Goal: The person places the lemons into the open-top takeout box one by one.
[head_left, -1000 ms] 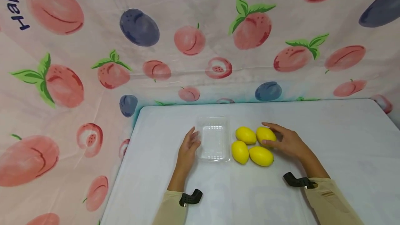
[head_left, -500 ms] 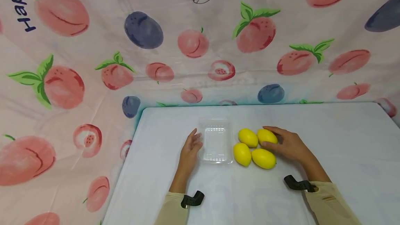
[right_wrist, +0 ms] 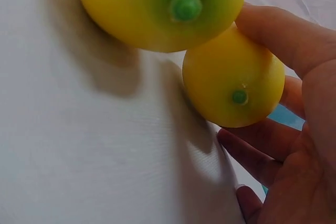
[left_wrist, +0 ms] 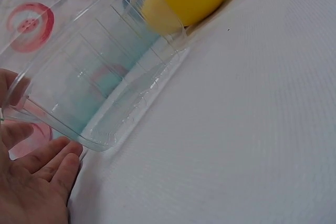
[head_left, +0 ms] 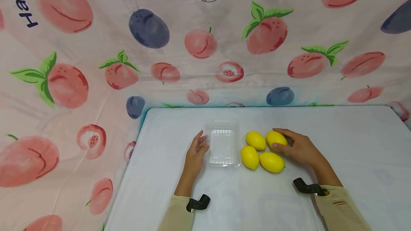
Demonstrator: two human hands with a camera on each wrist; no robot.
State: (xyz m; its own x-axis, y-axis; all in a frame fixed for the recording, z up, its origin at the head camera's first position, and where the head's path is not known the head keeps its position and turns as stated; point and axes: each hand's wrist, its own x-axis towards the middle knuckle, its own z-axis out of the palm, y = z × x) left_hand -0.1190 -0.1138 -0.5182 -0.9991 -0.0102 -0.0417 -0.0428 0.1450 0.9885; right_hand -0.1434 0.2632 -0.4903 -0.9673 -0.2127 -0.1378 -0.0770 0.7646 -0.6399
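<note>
My right hand (head_left: 299, 148) holds the far right yellow lemon (head_left: 275, 139), thumb on its near side and fingers reaching round its far side. In the right wrist view this lemon (right_wrist: 236, 80) shows a green tip and sits low by the table. Three other lemons lie close by: one to its left (head_left: 255, 140), one at near left (head_left: 249, 157) and one at near right (head_left: 272, 162). My left hand (head_left: 195, 154) rests beside the left edge of a clear plastic container (head_left: 223, 162), its fingers loosely bent. The left wrist view shows the fingertips (left_wrist: 73, 148) at the container's end wall.
A white-covered table (head_left: 269, 202) carries everything. A fruit-print cloth (head_left: 179, 17) hangs behind it and along its left side. Black wrist mounts (head_left: 198, 202) sit at both sleeve ends.
The whole scene has shifted slightly in the head view as the camera moves. Both hands, the lemons and the container keep nearly the same places relative to one another.
</note>
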